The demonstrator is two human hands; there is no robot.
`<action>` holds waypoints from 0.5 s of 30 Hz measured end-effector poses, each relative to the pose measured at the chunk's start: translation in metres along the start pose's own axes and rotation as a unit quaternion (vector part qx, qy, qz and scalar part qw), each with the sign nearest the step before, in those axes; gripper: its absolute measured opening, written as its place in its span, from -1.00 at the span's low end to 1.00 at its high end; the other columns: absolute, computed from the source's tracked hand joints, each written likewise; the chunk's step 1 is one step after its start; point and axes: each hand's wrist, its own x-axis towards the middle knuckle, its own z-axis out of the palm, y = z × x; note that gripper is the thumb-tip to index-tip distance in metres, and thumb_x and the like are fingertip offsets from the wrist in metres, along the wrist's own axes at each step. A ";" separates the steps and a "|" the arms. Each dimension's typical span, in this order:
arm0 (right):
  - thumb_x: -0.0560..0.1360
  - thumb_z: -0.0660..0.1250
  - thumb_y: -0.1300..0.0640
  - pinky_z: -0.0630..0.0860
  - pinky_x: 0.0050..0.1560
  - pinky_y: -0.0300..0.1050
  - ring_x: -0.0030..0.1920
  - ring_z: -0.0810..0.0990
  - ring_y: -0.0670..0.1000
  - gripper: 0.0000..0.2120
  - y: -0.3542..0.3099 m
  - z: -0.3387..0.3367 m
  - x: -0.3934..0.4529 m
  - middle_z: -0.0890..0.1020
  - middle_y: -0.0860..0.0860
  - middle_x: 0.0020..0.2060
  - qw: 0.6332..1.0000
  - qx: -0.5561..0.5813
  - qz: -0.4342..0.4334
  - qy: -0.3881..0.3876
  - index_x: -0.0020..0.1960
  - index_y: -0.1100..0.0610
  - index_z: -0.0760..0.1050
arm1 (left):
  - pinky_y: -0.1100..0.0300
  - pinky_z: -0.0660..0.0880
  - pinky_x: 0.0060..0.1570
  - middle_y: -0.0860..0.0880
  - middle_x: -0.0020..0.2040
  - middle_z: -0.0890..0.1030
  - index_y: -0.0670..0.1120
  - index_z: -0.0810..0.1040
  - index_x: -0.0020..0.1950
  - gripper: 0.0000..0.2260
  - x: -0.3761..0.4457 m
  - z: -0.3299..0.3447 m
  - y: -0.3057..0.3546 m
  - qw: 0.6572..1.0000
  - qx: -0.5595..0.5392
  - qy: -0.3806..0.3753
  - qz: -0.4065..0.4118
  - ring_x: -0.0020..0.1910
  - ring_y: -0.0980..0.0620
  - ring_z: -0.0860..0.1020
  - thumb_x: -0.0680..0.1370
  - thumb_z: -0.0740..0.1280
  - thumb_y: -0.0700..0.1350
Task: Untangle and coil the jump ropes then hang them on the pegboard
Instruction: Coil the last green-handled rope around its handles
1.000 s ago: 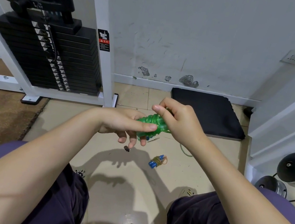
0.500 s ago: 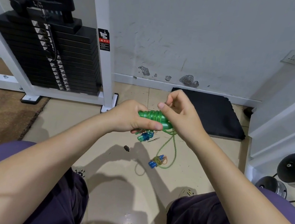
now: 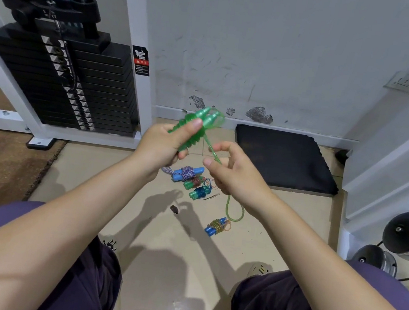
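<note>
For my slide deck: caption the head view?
Left hand grips green rope handles; right hand feeds its cord.

**A gym corner**

A black weight stack (image 3: 61,80) in a white machine frame (image 3: 137,45) fills the upper left. A dark foam mat (image 3: 284,159) lies against the scuffed wall, chrome dumbbell ends (image 3: 406,235) sit at right, and bundled jump ropes (image 3: 192,181) lie mid-floor.

Bright, even overhead light casts soft arm shadows on the floor (image 3: 160,264); edges bend.
</note>
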 end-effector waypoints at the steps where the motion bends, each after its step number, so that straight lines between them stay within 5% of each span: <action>1: 0.61 0.30 0.12 0.24 -0.46 -0.28 -0.53 0.28 -0.14 -0.90 0.000 0.002 -0.001 0.38 -0.12 -0.51 0.999 -0.049 -0.001 0.005 0.10 0.11 0.45 | 0.31 0.16 -0.56 0.01 -0.56 0.44 0.08 0.54 -0.51 -0.58 0.003 -0.005 0.001 1.000 -0.003 0.023 -0.003 -0.56 0.06 0.28 0.36 0.44 0.36; 6: 0.63 0.24 0.07 0.36 -0.27 -0.02 -0.33 0.39 0.01 -0.77 -0.012 -0.001 -0.005 0.46 0.01 -0.38 0.935 -0.330 -0.123 0.048 -0.07 0.21 0.51 | 0.24 0.19 -0.53 -0.01 -0.56 0.44 -0.01 0.42 -0.47 -0.50 0.008 -0.017 -0.005 0.993 0.110 0.044 0.006 -0.60 0.10 0.25 0.37 0.45 0.36; 9: 0.63 0.25 0.05 0.44 -0.25 0.05 -0.26 0.45 0.10 -0.81 -0.021 -0.014 -0.008 0.47 -0.05 -0.31 0.874 -0.440 -0.196 0.066 -0.04 0.15 0.53 | 0.25 0.26 -0.51 0.01 -0.55 0.47 -0.03 0.44 -0.43 -0.47 0.006 -0.019 -0.004 0.969 0.238 -0.066 -0.020 -0.60 0.11 0.29 0.33 0.41 0.42; 12: 0.59 0.32 0.08 0.48 -0.15 0.05 -0.17 0.51 0.06 -0.85 -0.025 -0.028 -0.005 0.54 -0.05 -0.23 0.886 -0.410 -0.210 0.060 -0.05 0.15 0.58 | 0.34 0.25 -0.55 0.00 -0.53 0.47 -0.03 0.53 -0.37 -0.42 0.002 -0.019 -0.001 0.932 0.304 -0.194 -0.035 -0.58 0.09 0.29 0.21 0.39 0.51; 15: 0.49 0.46 0.12 0.48 -0.16 -0.02 -0.21 0.53 0.00 -0.90 -0.023 -0.029 -0.003 0.59 -0.01 -0.26 0.923 -0.336 -0.182 0.031 -0.16 0.14 0.64 | 0.22 0.30 -0.36 -0.03 -0.52 0.48 0.00 0.62 -0.29 -0.46 -0.003 -0.013 -0.002 0.906 0.324 -0.271 -0.034 -0.51 0.07 0.37 0.15 0.41 0.47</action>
